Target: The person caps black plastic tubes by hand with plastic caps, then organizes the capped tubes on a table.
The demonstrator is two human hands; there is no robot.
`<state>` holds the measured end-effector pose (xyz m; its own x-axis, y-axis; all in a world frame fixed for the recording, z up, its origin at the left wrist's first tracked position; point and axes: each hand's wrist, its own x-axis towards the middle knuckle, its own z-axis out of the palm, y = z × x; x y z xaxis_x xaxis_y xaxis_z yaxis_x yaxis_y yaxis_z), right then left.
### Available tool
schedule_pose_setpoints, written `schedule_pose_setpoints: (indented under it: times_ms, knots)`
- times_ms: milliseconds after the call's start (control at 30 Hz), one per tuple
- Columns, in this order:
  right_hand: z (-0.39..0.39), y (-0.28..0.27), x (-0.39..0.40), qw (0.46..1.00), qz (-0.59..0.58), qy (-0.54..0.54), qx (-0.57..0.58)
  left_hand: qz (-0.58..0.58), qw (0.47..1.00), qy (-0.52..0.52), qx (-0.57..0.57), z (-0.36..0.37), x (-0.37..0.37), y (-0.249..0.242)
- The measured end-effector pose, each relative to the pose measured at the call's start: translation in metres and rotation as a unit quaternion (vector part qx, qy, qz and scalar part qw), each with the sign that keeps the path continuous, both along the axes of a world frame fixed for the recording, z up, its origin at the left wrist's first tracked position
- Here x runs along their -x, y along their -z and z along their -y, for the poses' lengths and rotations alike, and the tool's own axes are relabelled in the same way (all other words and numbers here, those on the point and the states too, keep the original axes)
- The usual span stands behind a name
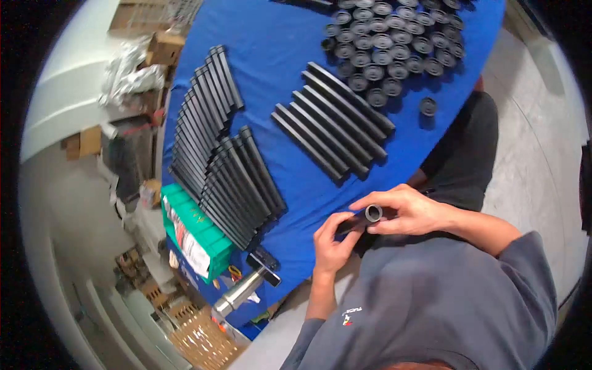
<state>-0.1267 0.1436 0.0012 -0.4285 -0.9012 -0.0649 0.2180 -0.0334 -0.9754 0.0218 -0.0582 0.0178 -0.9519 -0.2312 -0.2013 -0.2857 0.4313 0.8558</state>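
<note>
Close to my body, beside the edge of the blue-covered table (302, 237), a black tube (373, 214) points its open round end up toward the camera. My left hand (336, 243) is wrapped round the tube from one side. From the other side my right hand (410, 211) holds it near the open end, thumb and fingers on either side. The tube's far end is hidden. Several loose black tubes (333, 126) lie side by side on the cloth beyond my hands. A single black round cap (427, 106) stands apart, nearer to my right hand.
Many black caps (382, 41) cluster at the top right. More black tubes (206, 117) lie in rows to the left. A green bin (216, 243) with papers, a metal cylinder with a black crosspiece (240, 293) and yellow-handled scissors (235, 272) are at the lower left.
</note>
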Motion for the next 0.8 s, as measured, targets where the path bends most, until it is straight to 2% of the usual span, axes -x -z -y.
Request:
schedule_pose_setpoints:
  times_ms: [67,133,167,367,467,667,800]
  knots:
    - [0.001,-0.002,-0.003,0.998,0.02,0.02,0.056,-0.005,0.998,0.033,-0.055,0.005,-0.003,0.001]
    - [0.002,0.001,-0.004,0.998,0.007,0.017,0.061,0.012,0.993,0.054,-0.107,0.011,-0.012,0.005]
    - [0.003,0.002,-0.005,0.998,0.0,0.013,0.065,0.015,0.987,0.036,-0.158,0.01,-0.015,0.006]
    - [0.001,0.007,-0.006,0.999,-0.018,0.012,0.045,0.07,0.969,0.042,-0.235,0.014,-0.023,-0.001]
    - [0.002,0.013,-0.009,0.997,-0.042,0.029,0.066,0.111,0.943,-0.003,-0.312,0.017,-0.036,0.001]
    - [0.001,0.004,-0.003,0.999,-0.024,0.006,0.037,0.148,0.924,-0.008,-0.354,0.022,-0.034,-0.004]
    - [0.002,0.005,-0.006,0.999,0.005,-0.015,0.039,0.119,0.918,-0.013,-0.379,0.009,-0.028,-0.003]
